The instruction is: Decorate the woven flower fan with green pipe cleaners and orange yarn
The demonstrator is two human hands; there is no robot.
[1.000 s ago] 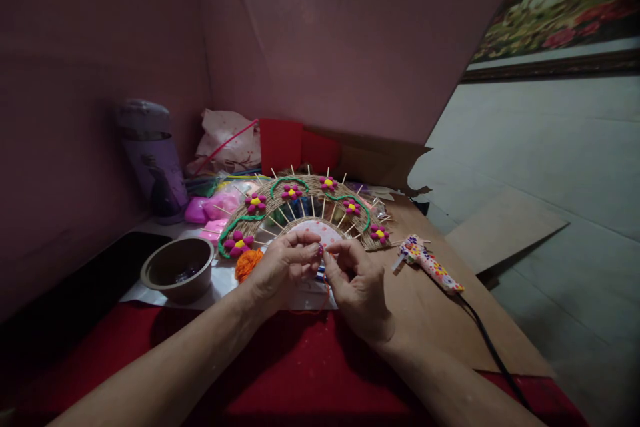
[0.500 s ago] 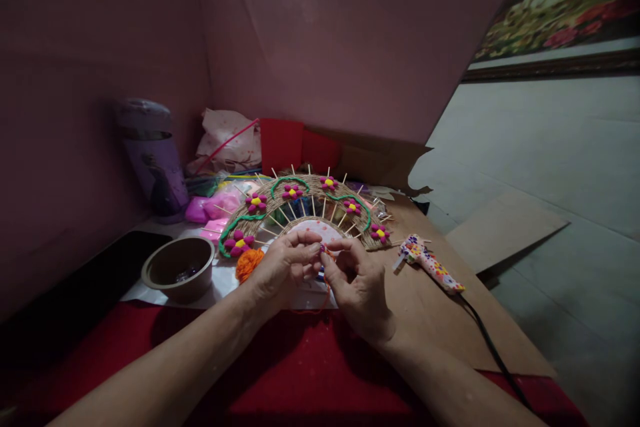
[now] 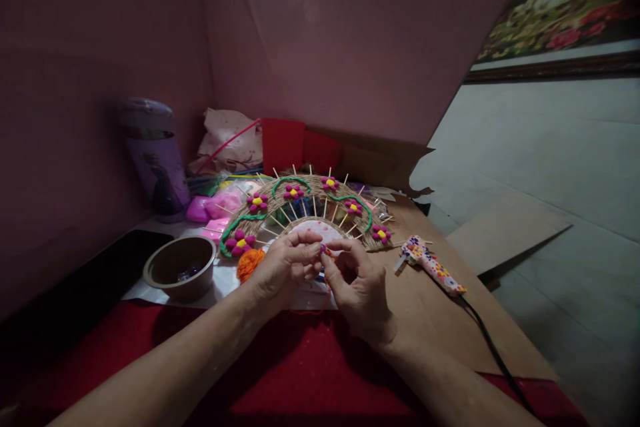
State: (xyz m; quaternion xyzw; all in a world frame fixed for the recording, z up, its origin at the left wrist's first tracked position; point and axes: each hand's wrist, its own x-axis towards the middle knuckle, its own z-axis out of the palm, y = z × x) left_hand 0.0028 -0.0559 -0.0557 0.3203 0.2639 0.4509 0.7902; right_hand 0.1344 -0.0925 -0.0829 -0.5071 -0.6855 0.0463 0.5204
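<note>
My left hand [image 3: 285, 260] is closed in a pinch on a small purple bead [image 3: 323, 249]. Fingertip to fingertip with it, my right hand [image 3: 364, 290] pinches orange yarn [image 3: 329, 295] close against the bead. Whether the yarn passes through the bead is too small to tell. An orange yarn ball [image 3: 250, 265] lies beside my left wrist. Behind both hands stands a fan-shaped piece of woven twine [image 3: 313, 185] on thin sticks, with purple and yellow flowers and green wavy stems. To the left, a brown bowl [image 3: 193, 290] holds a few shiny dark beads.
A flower-patterned glue gun [image 3: 433, 267] with a black cord rests on brown cardboard [image 3: 425, 327] at the right. A purple tumbler [image 3: 157, 167] and pink packets [image 3: 217, 207] stand back left. Red cloth [image 3: 280, 373] covers the front; pink board [image 3: 325, 40] rises behind.
The view has shifted very slightly. Both hands keep the same pinch at the bead and yarn, with hardly any visible movement.
</note>
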